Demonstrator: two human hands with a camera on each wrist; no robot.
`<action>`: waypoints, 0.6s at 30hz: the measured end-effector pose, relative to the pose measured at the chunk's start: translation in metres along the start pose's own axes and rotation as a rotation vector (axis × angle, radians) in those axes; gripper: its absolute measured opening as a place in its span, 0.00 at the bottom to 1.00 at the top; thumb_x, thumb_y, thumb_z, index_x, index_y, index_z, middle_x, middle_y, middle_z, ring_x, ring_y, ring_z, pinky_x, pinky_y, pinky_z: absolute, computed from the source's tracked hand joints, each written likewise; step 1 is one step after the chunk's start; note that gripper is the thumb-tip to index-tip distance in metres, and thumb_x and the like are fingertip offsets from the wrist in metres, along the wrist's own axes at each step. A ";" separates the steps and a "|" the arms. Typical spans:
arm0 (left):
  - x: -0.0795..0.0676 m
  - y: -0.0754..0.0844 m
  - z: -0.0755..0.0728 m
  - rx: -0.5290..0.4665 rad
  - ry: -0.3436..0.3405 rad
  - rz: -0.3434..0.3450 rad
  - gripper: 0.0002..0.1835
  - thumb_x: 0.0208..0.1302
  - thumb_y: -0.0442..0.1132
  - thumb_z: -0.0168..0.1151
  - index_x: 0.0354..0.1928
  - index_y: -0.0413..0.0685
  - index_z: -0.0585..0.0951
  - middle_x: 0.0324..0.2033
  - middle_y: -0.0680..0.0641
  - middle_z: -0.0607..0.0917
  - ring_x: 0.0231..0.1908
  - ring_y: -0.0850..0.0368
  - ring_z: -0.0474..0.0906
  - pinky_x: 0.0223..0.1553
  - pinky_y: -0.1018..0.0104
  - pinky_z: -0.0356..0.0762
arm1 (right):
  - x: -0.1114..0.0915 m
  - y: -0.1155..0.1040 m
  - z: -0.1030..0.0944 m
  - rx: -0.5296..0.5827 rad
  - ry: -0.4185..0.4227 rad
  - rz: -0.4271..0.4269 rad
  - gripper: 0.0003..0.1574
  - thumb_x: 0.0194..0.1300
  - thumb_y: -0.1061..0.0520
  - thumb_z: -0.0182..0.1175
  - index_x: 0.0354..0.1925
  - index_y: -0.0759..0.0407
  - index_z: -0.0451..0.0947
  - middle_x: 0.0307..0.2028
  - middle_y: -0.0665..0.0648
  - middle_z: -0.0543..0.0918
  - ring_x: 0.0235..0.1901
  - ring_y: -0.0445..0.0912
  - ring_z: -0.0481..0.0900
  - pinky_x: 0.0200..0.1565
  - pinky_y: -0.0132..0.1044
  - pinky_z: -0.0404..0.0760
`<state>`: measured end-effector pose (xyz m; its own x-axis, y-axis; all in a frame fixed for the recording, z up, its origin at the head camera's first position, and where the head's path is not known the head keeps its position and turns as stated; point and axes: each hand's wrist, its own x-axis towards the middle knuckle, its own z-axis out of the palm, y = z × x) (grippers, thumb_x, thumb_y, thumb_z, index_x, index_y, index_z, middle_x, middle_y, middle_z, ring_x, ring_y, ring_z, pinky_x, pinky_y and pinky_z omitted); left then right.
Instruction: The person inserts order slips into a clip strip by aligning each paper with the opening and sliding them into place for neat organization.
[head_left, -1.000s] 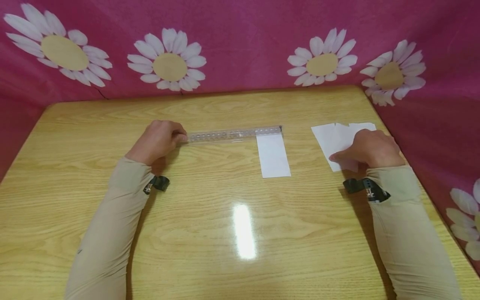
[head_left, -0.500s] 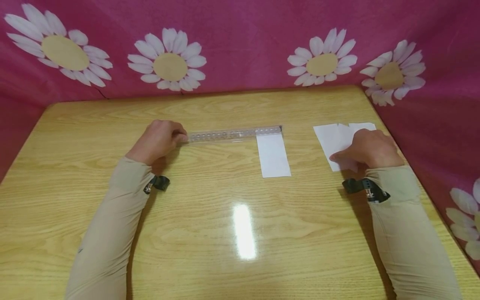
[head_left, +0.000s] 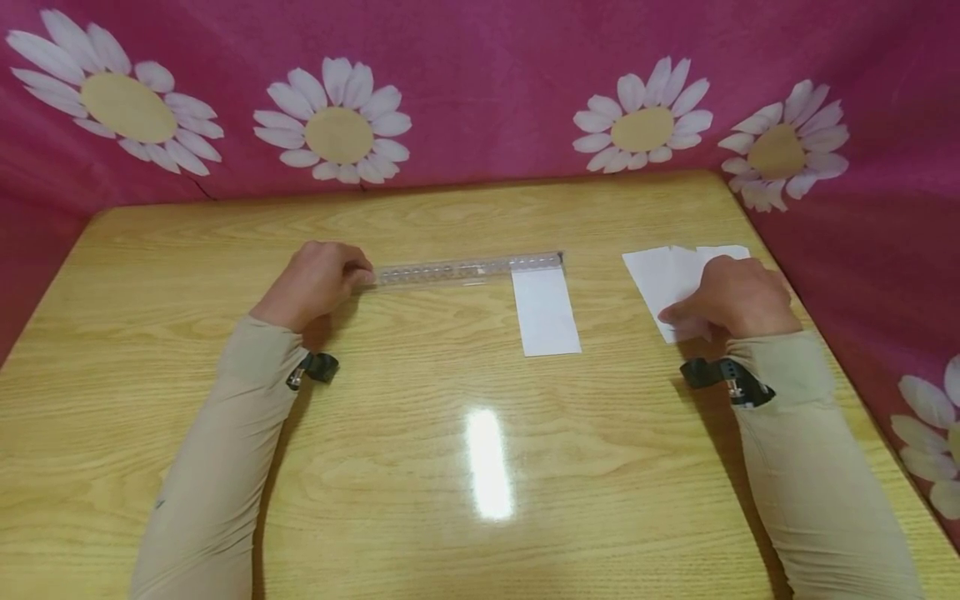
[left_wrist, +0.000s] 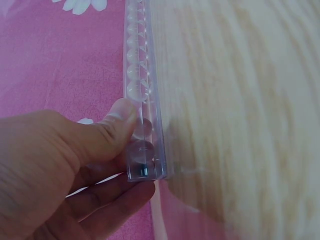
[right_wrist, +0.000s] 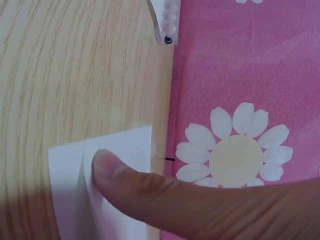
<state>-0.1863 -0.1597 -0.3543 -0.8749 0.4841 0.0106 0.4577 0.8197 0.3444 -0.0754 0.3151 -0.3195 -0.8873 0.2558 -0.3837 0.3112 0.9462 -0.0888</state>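
Observation:
My left hand (head_left: 318, 279) pinches the near-left end of a long clear plastic strip (head_left: 435, 272), its thumb on top and fingers beneath. A row of round bubble-like shapes runs along the strip, seen close up in the left wrist view. The strip's far end lies across the top edge of a white paper rectangle (head_left: 547, 312). At the right, my right hand (head_left: 738, 298) holds a larger white sheet of paper (head_left: 660, 283) with a notched top edge. Its thumb (right_wrist: 130, 185) lies on a crease in the sheet; the other fingers are hidden.
Both things lie on a wood-grain table (head_left: 420, 467). A pink cloth with white daisies (head_left: 480, 92) hangs behind the table and along its right side. A bright light reflection (head_left: 489, 462) shows on the tabletop.
The right hand and its sheet of paper shift very slightly right and then back left. The left hand, the clear strip and the paper rectangle stay in place.

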 end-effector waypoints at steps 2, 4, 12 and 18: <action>0.000 0.000 0.000 -0.001 -0.001 -0.002 0.09 0.72 0.38 0.65 0.43 0.41 0.89 0.42 0.39 0.91 0.44 0.44 0.85 0.54 0.46 0.81 | 0.000 -0.001 0.001 -0.010 0.025 0.015 0.34 0.52 0.33 0.73 0.23 0.64 0.82 0.20 0.60 0.78 0.32 0.57 0.76 0.30 0.46 0.72; 0.000 0.000 0.000 -0.001 0.000 -0.004 0.08 0.72 0.38 0.65 0.43 0.41 0.89 0.42 0.39 0.91 0.44 0.44 0.85 0.54 0.46 0.81 | 0.000 -0.002 0.002 -0.016 0.052 0.024 0.36 0.51 0.35 0.75 0.30 0.68 0.82 0.24 0.62 0.77 0.35 0.60 0.75 0.33 0.48 0.72; 0.000 0.000 0.000 -0.002 0.002 -0.014 0.08 0.71 0.38 0.66 0.43 0.41 0.89 0.42 0.40 0.91 0.44 0.44 0.85 0.55 0.47 0.82 | 0.002 -0.002 0.003 -0.001 0.085 0.021 0.45 0.49 0.39 0.77 0.46 0.77 0.81 0.37 0.72 0.82 0.41 0.64 0.74 0.39 0.53 0.74; 0.000 -0.001 0.001 0.002 0.003 -0.010 0.08 0.71 0.38 0.66 0.43 0.41 0.89 0.42 0.40 0.92 0.45 0.43 0.85 0.55 0.47 0.82 | 0.004 -0.003 0.004 0.009 0.099 0.025 0.48 0.48 0.39 0.78 0.48 0.79 0.80 0.40 0.74 0.82 0.41 0.64 0.74 0.39 0.53 0.75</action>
<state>-0.1869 -0.1604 -0.3556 -0.8799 0.4750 0.0104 0.4494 0.8252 0.3422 -0.0782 0.3126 -0.3247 -0.9083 0.2982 -0.2934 0.3365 0.9375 -0.0890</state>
